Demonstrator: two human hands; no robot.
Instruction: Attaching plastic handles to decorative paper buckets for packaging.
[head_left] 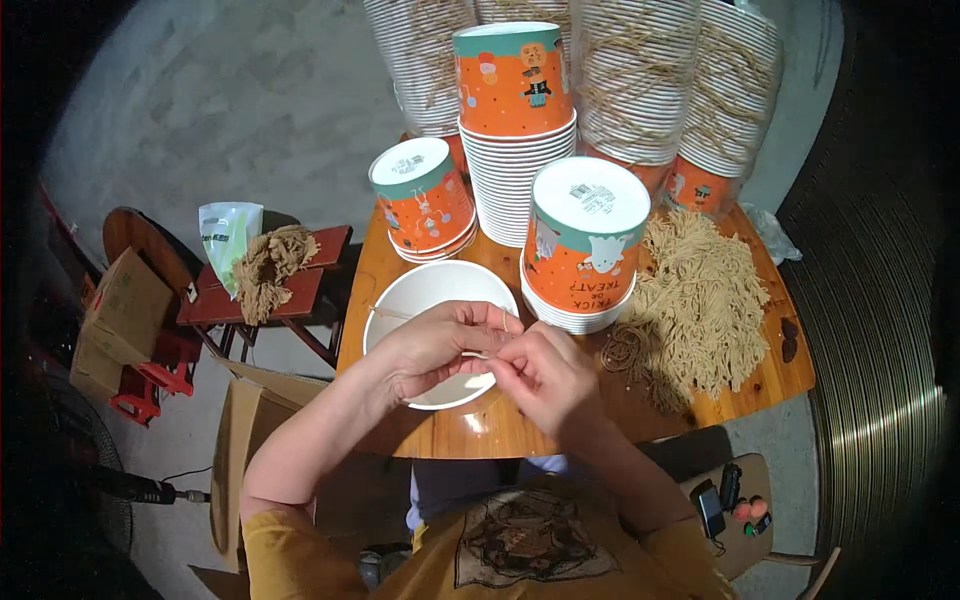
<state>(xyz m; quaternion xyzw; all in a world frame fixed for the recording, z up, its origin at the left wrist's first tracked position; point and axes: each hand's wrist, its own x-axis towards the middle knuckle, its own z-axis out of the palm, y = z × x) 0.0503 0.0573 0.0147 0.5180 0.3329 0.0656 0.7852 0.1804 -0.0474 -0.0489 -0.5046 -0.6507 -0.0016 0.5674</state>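
Observation:
My left hand [440, 345] and my right hand [545, 370] meet over the near rim of a white paper bucket [420, 290], which stands with its open mouth up on the wooden table [470, 435]. Both hands are closed, fingertips pinching a thin tan cord close together. Another stretch of cord [388, 312] shows at the bucket's left rim. Just beyond my right hand stands a short stack of orange buckets [585, 245], upside down with white bases up. Right of it lies a big heap of tan cords [705, 305]. My fingers partly hide the cord between them.
A tall stack of buckets [515, 130] and a shorter one [420, 205] stand behind. Bagged bucket stacks [640, 80] line the table's back. At left, a red bench [325, 250] bears more cord [270, 265]; a cardboard box [245, 420] sits below. A chair [750, 540] is at lower right.

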